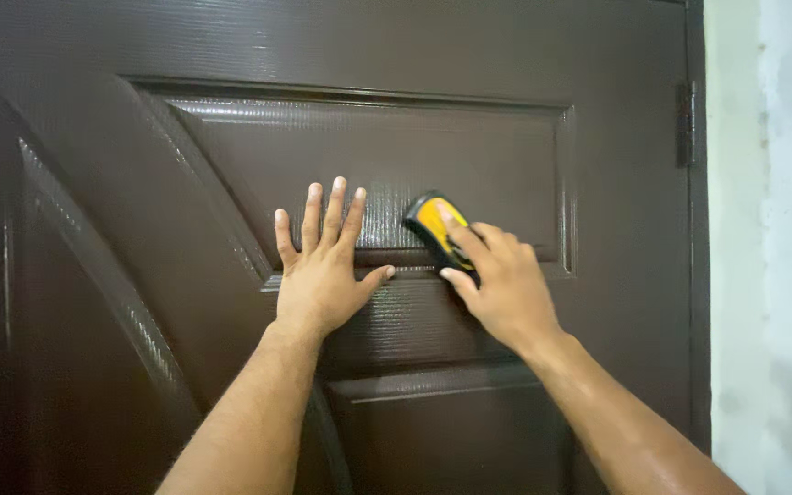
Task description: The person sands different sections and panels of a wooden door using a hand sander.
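Note:
A dark brown panelled door with a glossy ribbed surface fills the view. My left hand lies flat against it, fingers spread, on the lower edge of the upper recessed panel. My right hand presses a yellow and black scrubbing pad against the same panel, just right of the left hand. Fingers cover the pad's lower right part.
A dark metal hinge sits on the door's right edge. Beyond it stands a pale rough wall. A diagonal moulding runs down the door's left side, and a lower panel lies under my forearms.

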